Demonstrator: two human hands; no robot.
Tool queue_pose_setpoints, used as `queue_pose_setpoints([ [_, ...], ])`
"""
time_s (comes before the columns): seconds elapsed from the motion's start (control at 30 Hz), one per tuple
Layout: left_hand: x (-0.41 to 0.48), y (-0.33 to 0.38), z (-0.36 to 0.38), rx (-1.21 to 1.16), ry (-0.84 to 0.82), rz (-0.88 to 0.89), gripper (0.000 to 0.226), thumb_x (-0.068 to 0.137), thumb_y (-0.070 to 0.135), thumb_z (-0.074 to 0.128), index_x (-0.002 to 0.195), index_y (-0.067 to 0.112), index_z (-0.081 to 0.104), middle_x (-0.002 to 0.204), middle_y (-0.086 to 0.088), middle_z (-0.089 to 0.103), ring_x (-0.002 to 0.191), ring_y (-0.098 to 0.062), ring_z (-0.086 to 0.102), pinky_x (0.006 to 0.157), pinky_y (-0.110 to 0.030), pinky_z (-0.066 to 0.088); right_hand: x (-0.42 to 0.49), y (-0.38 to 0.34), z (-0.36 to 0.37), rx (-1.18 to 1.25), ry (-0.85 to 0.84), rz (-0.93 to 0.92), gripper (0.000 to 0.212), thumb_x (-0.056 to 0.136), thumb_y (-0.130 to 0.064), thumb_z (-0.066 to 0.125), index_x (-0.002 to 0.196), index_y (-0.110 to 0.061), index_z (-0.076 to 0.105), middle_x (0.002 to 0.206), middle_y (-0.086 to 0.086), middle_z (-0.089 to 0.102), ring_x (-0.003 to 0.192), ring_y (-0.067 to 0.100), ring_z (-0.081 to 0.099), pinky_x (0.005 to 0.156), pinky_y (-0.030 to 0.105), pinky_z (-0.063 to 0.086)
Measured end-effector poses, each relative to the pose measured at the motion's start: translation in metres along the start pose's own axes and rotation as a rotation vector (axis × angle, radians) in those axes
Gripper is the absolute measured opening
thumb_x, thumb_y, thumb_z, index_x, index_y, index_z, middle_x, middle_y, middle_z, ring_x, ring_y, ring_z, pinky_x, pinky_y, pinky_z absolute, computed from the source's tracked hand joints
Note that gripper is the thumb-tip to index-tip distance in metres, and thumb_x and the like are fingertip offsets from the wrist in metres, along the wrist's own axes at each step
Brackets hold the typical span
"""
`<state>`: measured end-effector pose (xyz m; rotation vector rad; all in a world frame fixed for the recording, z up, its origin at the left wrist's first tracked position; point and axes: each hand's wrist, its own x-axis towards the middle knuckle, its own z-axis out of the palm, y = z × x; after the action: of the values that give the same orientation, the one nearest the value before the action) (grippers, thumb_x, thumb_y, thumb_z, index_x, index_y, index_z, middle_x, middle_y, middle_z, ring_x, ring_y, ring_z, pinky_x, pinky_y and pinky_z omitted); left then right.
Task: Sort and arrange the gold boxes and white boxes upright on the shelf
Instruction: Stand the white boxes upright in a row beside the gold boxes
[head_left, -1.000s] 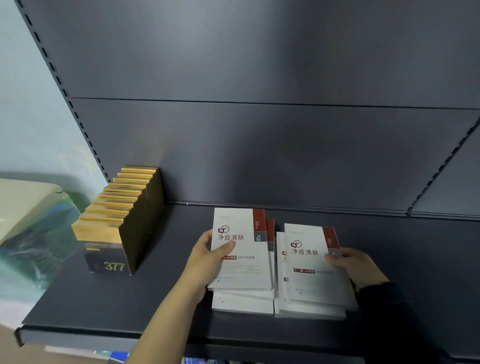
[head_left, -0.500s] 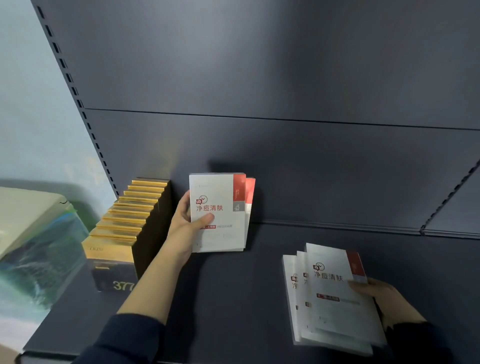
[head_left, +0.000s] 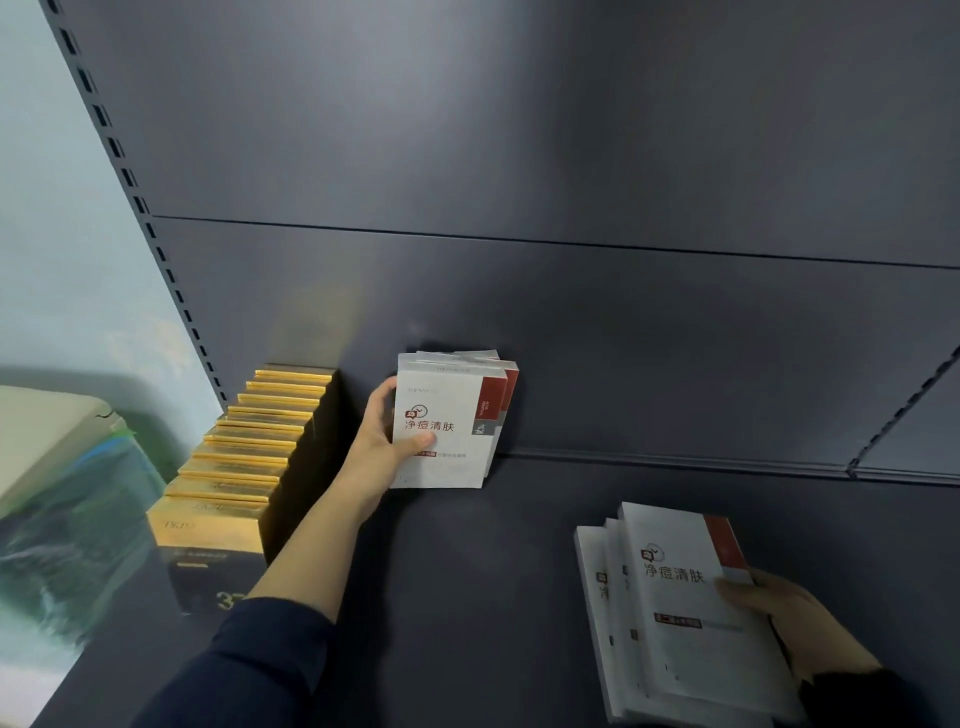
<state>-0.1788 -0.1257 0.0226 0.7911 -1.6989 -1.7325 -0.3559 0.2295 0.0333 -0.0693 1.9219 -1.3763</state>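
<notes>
Left hand (head_left: 382, 447) grip closed on upright white boxes (head_left: 441, 431) standing at the shelf (head_left: 467, 571) back, near the gold boxes (head_left: 249, 462). Right hand (head_left: 795, 629) clasps a fanned stack (head_left: 675, 613) lying flat near the shelf front.

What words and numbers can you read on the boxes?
"净痘清肤": front of the upright white boxes in the left hand.
"净痘清肤": top box of the flat white stack under the right hand.
"3": front gold box; the sleeve hides the rest.
The gold lettering on the gold box tops and the small print on the white boxes are too blurred to read.
</notes>
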Motion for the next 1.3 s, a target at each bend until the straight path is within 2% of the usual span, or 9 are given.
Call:
queue_pose_setpoints([
  [0.13, -0.013, -0.012, 0.003, 0.045, -0.012, -0.022, 0.047, 0.091, 0.022, 0.060, 0.135, 0.033, 0.045, 0.118, 0.009, 0.066, 0.108, -0.015, 0.065, 0.081, -0.032, 0.059, -0.004, -0.003, 0.009, -0.073, 0.035, -0.070, 0.019, 0.090, -0.017, 0.056, 0.095, -0.001, 0.066, 0.066, 0.011, 0.075, 0.057, 0.024, 0.071, 0.059, 0.031, 0.048],
  [0.4, -0.016, -0.014, 0.004, 0.087, -0.009, -0.109, 0.033, 0.092, 0.034, 0.056, 0.124, 0.031, 0.051, 0.113, 0.010, 0.067, 0.106, -0.016, 0.066, 0.082, -0.032, 0.057, -0.002, -0.005, 0.011, -0.100, 0.029, -0.069, 0.021, 0.092, -0.022, 0.055, 0.093, -0.004, 0.065, 0.065, 0.010, 0.075, 0.061, 0.026, 0.070, 0.056, 0.031, 0.047],
  [0.53, -0.022, -0.021, 0.009, 0.174, 0.103, -0.154, 0.078, 0.074, 0.060, 0.062, 0.141, 0.032, 0.034, 0.131, 0.005, 0.058, 0.119, -0.022, 0.059, 0.095, -0.046, 0.052, 0.003, -0.004, 0.008, -0.107, 0.022, -0.065, 0.024, 0.090, -0.022, 0.056, 0.100, -0.002, 0.065, 0.073, 0.013, 0.076, 0.074, 0.032, 0.070, 0.062, 0.035, 0.050],
  [0.67, -0.024, -0.020, 0.020, 0.239, 0.247, -0.125, 0.096, 0.081, 0.041, 0.069, 0.151, 0.028, 0.004, 0.151, -0.002, 0.035, 0.138, -0.028, 0.037, 0.109, -0.051, 0.035, 0.006, -0.003, 0.008, -0.094, 0.006, -0.027, 0.025, 0.090, -0.022, 0.056, 0.102, -0.002, 0.065, 0.081, 0.016, 0.076, 0.076, 0.034, 0.072, 0.065, 0.038, 0.053],
  [0.77, -0.034, -0.015, 0.037, 0.350, 0.363, 0.043, 0.108, 0.070, 0.037, 0.081, 0.149, 0.024, 0.009, 0.150, -0.004, 0.031, 0.139, -0.026, 0.031, 0.113, -0.049, 0.031, 0.009, -0.001, 0.006, -0.085, -0.022, -0.002, 0.030, 0.089, -0.023, 0.058, 0.108, -0.001, 0.064, 0.093, 0.021, 0.074, 0.088, 0.040, 0.070, 0.084, 0.050, 0.053],
  [0.87, -0.044, -0.010, 0.063, 0.471, 0.439, 0.222, 0.115, 0.055, 0.051, 0.083, 0.144, 0.024, 0.017, 0.146, -0.004, 0.032, 0.135, -0.023, 0.034, 0.110, -0.049, 0.036, 0.010, 0.000, 0.004, -0.084, -0.024, -0.002, 0.029, 0.088, -0.023, 0.059, 0.107, -0.001, 0.065, 0.093, 0.021, 0.074, 0.089, 0.040, 0.070, 0.088, 0.051, 0.052],
  [1.0, -0.047, -0.004, 0.094, 0.787, 0.508, 0.112, 0.136, 0.051, 0.062, 0.082, 0.150, 0.020, 0.000, 0.158, -0.017, 0.007, 0.144, -0.035, 0.015, 0.115, -0.052, 0.023, 0.012, 0.000, 0.005, -0.080, -0.030, -0.017, 0.029, 0.089, -0.022, 0.058, 0.108, -0.001, 0.065, 0.095, 0.020, 0.074, 0.091, 0.038, 0.070, 0.091, 0.051, 0.051],
  [1.17, -0.047, -0.031, 0.109, 0.932, 0.487, -0.054, 0.134, 0.057, 0.059, 0.080, 0.143, 0.030, -0.019, 0.158, -0.019, -0.007, 0.145, -0.040, 0.004, 0.112, -0.060, 0.018, 0.016, 0.001, 0.004, -0.092, -0.035, -0.028, 0.029, 0.088, -0.022, 0.058, 0.108, -0.002, 0.066, 0.096, 0.020, 0.074, 0.092, 0.039, 0.070, 0.094, 0.054, 0.048],
  [1.3, -0.043, -0.037, 0.107, 0.969, 0.543, -0.043, 0.127, 0.057, 0.057, 0.077, 0.145, 0.028, -0.010, 0.155, -0.021, 0.005, 0.140, -0.041, 0.018, 0.108, -0.057, 0.026, 0.017, 0.001, 0.003, -0.098, -0.035, -0.048, 0.029, 0.089, -0.020, 0.057, 0.106, 0.000, 0.067, 0.093, 0.020, 0.075, 0.086, 0.038, 0.071, 0.088, 0.049, 0.052],
])
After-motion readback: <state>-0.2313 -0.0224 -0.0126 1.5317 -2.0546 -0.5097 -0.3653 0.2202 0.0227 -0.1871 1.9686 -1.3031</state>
